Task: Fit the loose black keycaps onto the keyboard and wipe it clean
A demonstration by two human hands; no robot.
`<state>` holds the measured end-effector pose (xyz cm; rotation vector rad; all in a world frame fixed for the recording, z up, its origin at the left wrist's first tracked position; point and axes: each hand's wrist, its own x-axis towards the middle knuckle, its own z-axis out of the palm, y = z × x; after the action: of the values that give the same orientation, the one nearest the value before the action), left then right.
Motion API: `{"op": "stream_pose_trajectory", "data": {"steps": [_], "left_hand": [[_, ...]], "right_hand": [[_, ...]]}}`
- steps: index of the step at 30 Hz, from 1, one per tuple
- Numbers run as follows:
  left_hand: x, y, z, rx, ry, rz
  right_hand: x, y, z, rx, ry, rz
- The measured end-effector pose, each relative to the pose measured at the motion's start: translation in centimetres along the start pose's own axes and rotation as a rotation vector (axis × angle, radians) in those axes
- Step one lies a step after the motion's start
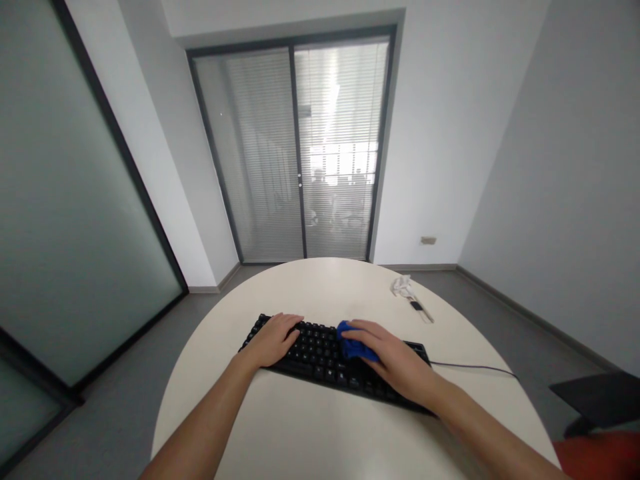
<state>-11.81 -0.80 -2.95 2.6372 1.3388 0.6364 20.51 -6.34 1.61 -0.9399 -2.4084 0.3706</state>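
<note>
A black keyboard (315,353) lies at a slant on the pale round table (280,427). My left hand (273,340) rests flat over its left end, fingers stretched out across the keys and thumb apart. My right hand (395,360) is closed on a crumpled blue cloth (353,343), which touches the keys right of the middle. That hand and forearm cover much of the keyboard's right part.
The keyboard's cable (475,366) runs right over the table edge. Toward the back right lie a crumpled white wrapper-like thing (401,287) and a thin stick-like thing with a dark band (423,310). A black and red chair (595,403) stands at right.
</note>
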Motion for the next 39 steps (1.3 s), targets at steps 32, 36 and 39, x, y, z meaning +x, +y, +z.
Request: {"op": "stream_pose_trajectory", "data": {"steps": [32, 36, 39], "left_hand": [[-0.2, -0.3, -0.3, 0.004, -0.054, 0.046], [-0.2, -0.2, -0.5, 0.002, -0.048, 0.045], [-0.3, -0.1, -0.5, 0.001, -0.045, 0.045]], "right_hand": [[-4.1, -3.1, 1.9, -0.002, -0.215, -0.21], [-3.9, -4.2, 1.9, 0.071, -0.269, -0.268], [-3.0, -3.8, 1.4, 0.059, -0.201, -0.191]]}}
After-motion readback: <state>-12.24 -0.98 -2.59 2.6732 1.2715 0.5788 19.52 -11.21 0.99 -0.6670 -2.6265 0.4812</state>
